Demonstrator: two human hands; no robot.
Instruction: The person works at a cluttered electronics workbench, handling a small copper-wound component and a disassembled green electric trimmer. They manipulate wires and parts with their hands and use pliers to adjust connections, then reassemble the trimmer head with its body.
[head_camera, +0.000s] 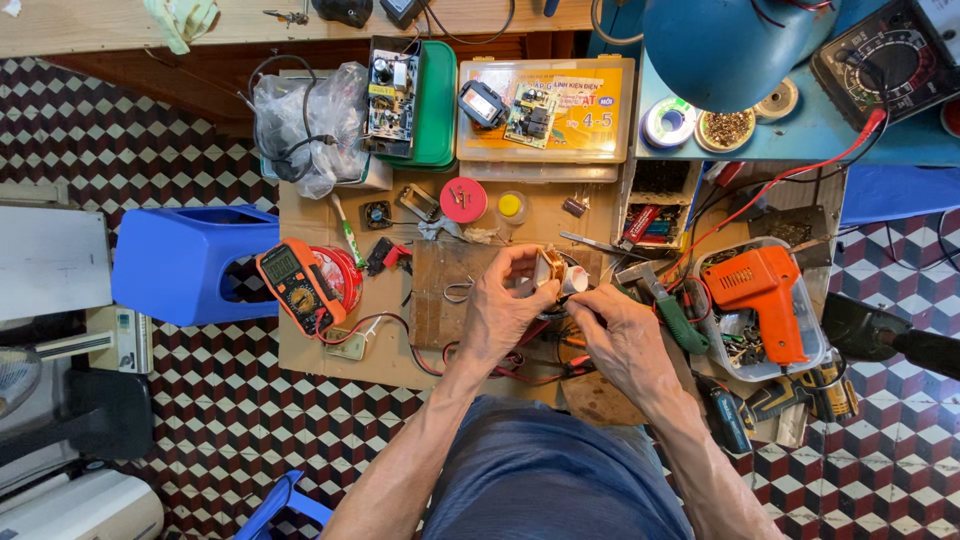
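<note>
Right now we are holding a small wound coil part (553, 268), tan with a white end, above the cardboard work mat (330, 362). Our left hand (503, 310) is gripping it from the left, thumb and fingers closing around its body. Our right hand (625, 338) is pinching at its white end from the lower right. It is looking light and rigid, though its fine windings are probably fragile, so we judge the body the safest hold. An orange multimeter (298, 287) is lying well to the left.
</note>
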